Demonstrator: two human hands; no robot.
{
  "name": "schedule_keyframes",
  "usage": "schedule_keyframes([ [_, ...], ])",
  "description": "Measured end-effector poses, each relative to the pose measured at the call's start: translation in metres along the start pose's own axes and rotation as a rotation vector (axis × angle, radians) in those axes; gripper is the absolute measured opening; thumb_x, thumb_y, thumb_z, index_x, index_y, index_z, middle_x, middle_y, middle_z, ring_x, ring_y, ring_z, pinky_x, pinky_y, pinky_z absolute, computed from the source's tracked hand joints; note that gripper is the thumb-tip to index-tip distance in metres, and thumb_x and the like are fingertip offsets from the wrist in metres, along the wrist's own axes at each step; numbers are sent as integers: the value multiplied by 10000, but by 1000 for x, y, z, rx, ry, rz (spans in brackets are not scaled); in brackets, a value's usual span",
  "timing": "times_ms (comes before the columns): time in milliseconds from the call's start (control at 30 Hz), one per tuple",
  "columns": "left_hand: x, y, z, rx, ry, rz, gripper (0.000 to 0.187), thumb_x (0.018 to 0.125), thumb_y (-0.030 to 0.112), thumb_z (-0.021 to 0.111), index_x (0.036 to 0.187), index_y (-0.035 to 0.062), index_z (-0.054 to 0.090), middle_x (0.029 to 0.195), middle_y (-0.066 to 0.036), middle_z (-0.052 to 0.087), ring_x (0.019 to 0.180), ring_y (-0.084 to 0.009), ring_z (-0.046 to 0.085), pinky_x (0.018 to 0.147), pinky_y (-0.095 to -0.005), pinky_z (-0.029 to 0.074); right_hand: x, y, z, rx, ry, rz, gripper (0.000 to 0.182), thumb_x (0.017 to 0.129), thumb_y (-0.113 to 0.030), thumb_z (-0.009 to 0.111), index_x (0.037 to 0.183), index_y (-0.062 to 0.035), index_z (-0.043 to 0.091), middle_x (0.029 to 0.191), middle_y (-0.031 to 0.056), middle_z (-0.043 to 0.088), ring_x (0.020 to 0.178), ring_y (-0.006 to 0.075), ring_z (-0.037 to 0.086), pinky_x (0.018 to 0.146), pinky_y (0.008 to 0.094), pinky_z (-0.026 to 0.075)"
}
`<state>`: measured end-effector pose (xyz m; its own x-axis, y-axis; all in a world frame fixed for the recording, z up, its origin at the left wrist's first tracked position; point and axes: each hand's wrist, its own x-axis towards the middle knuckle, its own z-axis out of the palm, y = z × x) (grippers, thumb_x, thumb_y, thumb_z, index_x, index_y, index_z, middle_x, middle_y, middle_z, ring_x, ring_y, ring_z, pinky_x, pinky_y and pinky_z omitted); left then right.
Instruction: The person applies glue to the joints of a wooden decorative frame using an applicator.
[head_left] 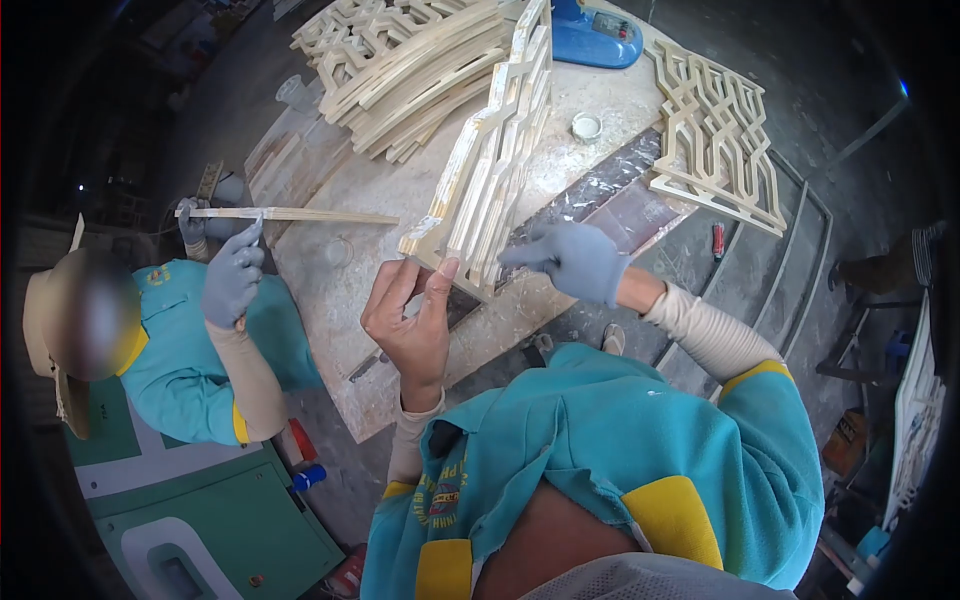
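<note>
My left hand (410, 315), bare, pinches the near lower corner of a pale wooden lattice panel (500, 150) between thumb and fingers. The panel stands tilted on edge, pointing away from me, with white smears along its left edge. At its right side is my right hand (575, 262) in a grey glove, index finger stretched out to the panel's lower part and the other fingers curled. Nothing shows in that hand. Beyond the panel, a small round tub of white paste (586, 127) sits on the worktable (375, 290).
A co-worker (190, 340) in gloves holds a thin wooden piece (300, 214) at left. Curved wooden strips (420, 85) are stacked at the back, near a blue tool base (597, 38). Another lattice panel (715, 135) overhangs the table's right side, above metal rails (795, 265).
</note>
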<state>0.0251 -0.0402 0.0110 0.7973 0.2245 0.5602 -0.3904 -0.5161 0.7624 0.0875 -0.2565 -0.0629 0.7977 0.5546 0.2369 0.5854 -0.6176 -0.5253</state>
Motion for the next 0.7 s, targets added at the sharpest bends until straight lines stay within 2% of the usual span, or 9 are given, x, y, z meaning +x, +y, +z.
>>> schedule_keyframes([
  [100, -9, -10, -9, -13, 18, -48, 210, 818, -17, 793, 1003, -90, 725, 783, -77, 631, 676, -123, 583, 625, -252, 462, -7, -1, 5, 183, -92, 25, 495, 849, -16, 562, 1252, -269, 697, 835, 126, 628, 795, 345, 672, 676, 433, 541],
  [167, -20, -18, -14, 11, 9, -77, 204, 824, -21, 787, 1006, -89, 726, 786, -76, 632, 684, -121, 584, 625, -249, 460, -6, 8, 19, 153, 231, 57, 475, 859, -21, 564, 1241, -268, 700, 844, 123, 620, 777, 341, 661, 662, 436, 535],
  [300, -30, -20, -13, 20, 10, -75, 198, 836, -17, 781, 1014, -85, 728, 793, -69, 632, 705, -110, 584, 621, -239, 452, 2, 0, 27, 0, 222, 129, 495, 839, -35, 598, 1276, -258, 666, 854, 113, 608, 748, 326, 656, 641, 440, 533],
  [367, -32, -18, -12, 10, 13, -95, 201, 837, -13, 782, 1019, -80, 730, 797, -68, 633, 706, -108, 584, 620, -238, 451, 9, -5, 34, -213, 178, 206, 532, 818, -46, 622, 1310, -247, 621, 869, 92, 598, 737, 302, 661, 618, 433, 532],
  [500, -29, -21, -11, 6, 17, -105, 203, 842, -2, 784, 1023, -76, 728, 799, -63, 626, 702, -100, 574, 614, -233, 443, -8, -23, 63, -234, 256, 85, 571, 798, -35, 630, 1326, -250, 596, 881, 76, 599, 735, 287, 669, 601, 419, 534],
  [567, -27, -20, -13, 17, 9, -111, 200, 843, -4, 782, 1020, -77, 724, 796, -60, 616, 701, -98, 569, 614, -233, 440, -17, -33, 56, -178, 95, -5, 586, 799, -48, 638, 1347, -245, 570, 883, 79, 598, 734, 273, 673, 586, 402, 529],
  [700, -28, -20, -12, 18, 10, -114, 187, 855, 2, 778, 1012, -78, 716, 795, -47, 591, 705, -87, 553, 611, -224, 429, -1, -21, 39, -150, 188, 142, 625, 793, -5, 604, 1354, -279, 597, 908, 92, 615, 726, 306, 663, 609, 417, 540],
])
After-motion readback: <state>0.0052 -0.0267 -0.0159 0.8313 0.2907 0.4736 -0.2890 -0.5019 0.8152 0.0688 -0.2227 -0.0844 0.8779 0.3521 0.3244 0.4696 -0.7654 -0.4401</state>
